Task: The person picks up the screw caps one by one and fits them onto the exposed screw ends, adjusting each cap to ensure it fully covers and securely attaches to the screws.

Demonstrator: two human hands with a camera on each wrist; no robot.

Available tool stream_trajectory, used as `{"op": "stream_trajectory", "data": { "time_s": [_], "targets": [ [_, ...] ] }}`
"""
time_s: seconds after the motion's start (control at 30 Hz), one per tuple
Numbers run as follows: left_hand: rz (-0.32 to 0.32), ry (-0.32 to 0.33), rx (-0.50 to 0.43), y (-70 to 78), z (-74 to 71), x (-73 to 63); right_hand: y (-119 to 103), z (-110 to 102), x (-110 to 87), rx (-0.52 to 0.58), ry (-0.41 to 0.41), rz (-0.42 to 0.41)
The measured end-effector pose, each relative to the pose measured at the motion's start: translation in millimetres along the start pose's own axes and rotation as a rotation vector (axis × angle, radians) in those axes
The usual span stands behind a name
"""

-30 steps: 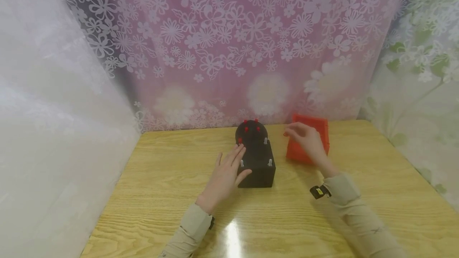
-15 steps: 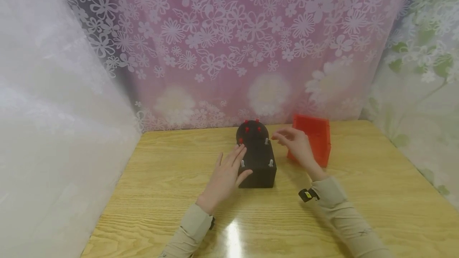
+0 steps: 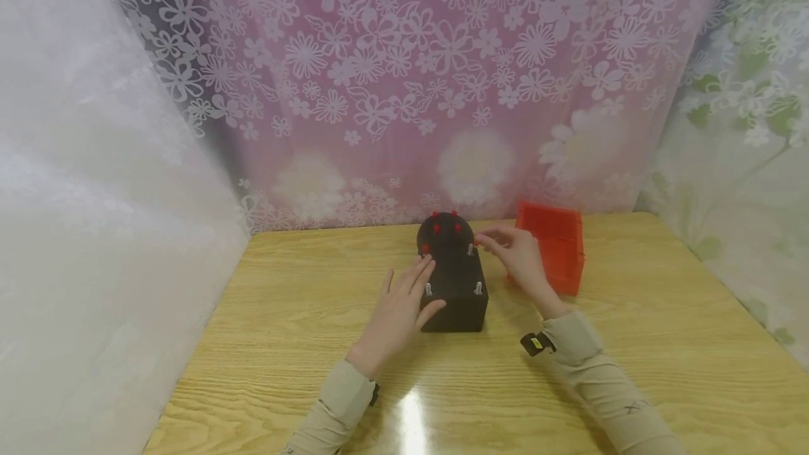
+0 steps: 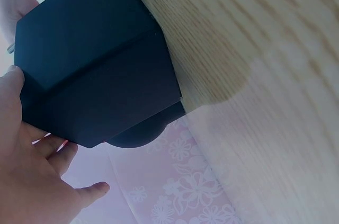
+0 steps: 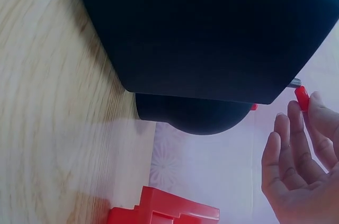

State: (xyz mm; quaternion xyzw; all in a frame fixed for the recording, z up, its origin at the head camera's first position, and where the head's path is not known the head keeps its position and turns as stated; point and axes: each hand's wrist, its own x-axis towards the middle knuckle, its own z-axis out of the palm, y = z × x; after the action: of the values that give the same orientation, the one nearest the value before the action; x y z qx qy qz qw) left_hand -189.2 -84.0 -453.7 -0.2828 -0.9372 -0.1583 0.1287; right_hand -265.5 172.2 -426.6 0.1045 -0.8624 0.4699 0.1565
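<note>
A black block (image 3: pixel 454 311) with a rounded back part stands on the table. Small silver posts (image 3: pixel 478 288) rise from its top, and red caps (image 3: pixel 436 229) sit toward the back. My left hand (image 3: pixel 395 314) rests along the block's left side, fingers extended, fingertips near a red cap. Thumb and index finger of my right hand (image 3: pixel 520 258) pinch a small red cap (image 5: pixel 301 98). In the right wrist view it is right at the end of a threaded metal post (image 5: pixel 295 83) on the block. The other right fingers are loosely bent.
Behind my right hand, a red open bin (image 3: pixel 559 251) leans with its opening toward me. The wooden table (image 3: pixel 284 343) ends at a pink flowered curtain (image 3: pixel 379 90), and pale sheets hang on both sides.
My right hand has moved left from in front of the red bin to the block's right rear post, carrying the red cap. The left hand stays in place.
</note>
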Motion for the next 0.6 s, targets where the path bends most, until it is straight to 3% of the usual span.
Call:
{"op": "stream_trajectory", "data": {
  "time_s": [0.6],
  "targets": [
    [0.015, 0.022, -0.005, 0.9, -0.8, -0.1, -11, 0, -1.1, -0.038, -0.051, -0.081]
  ]
}}
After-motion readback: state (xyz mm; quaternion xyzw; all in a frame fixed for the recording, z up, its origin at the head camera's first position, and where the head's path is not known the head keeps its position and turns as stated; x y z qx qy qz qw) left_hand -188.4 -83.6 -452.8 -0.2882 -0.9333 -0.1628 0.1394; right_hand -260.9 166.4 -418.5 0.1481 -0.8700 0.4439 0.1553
